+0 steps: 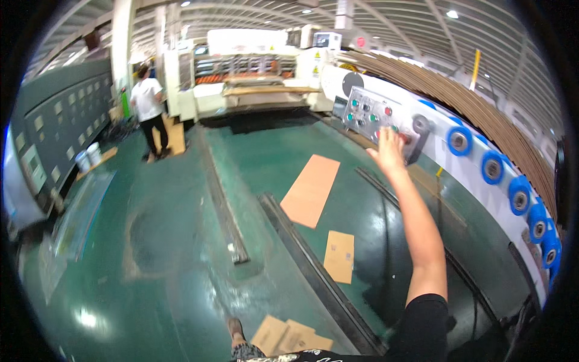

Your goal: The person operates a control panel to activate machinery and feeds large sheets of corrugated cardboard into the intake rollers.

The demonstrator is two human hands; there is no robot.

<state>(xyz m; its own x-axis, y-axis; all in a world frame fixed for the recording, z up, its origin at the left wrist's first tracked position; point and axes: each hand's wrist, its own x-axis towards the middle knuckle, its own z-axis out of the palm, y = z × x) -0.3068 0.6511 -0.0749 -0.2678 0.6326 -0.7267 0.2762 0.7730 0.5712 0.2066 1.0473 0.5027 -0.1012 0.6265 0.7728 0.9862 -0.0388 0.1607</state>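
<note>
Bare R hand [391, 152] up at slanted grey control panel [366, 125] w/ round coloured buttons

R hand reached fwd over lower R end of the panel, next to red and green buttons. Thumb stood out to the L, apart from the fingers, so grip looked fairly wide; couldn't tell if fingertips touched a button. L hand was out of view, its grip can't be told. Forearm came up from a short black sleeve [427, 320].

Panel sat at far end of a long white machine beam [437, 130], just beside a row of blue-rimmed wheels w/ metal hubs [493, 168]. Above the wheels ran a long stack of brown corrugated sheets [458, 90].

On the glossy green floor [175, 295]: long pinkish-tan board [310, 190], L of & below the hand; smaller tan rectangular board [339, 256] nearer; a few overlapping brown cardboard pcs [292, 338] near the wearer's foot [236, 329]. Dark metal floor rail [313, 265] ran just L of the smaller board.

Bkgd: co-worker in white top & dark trousers [146, 99] stood far L, near tall grey cabinets [66, 120], well apart from the panel.
</note>
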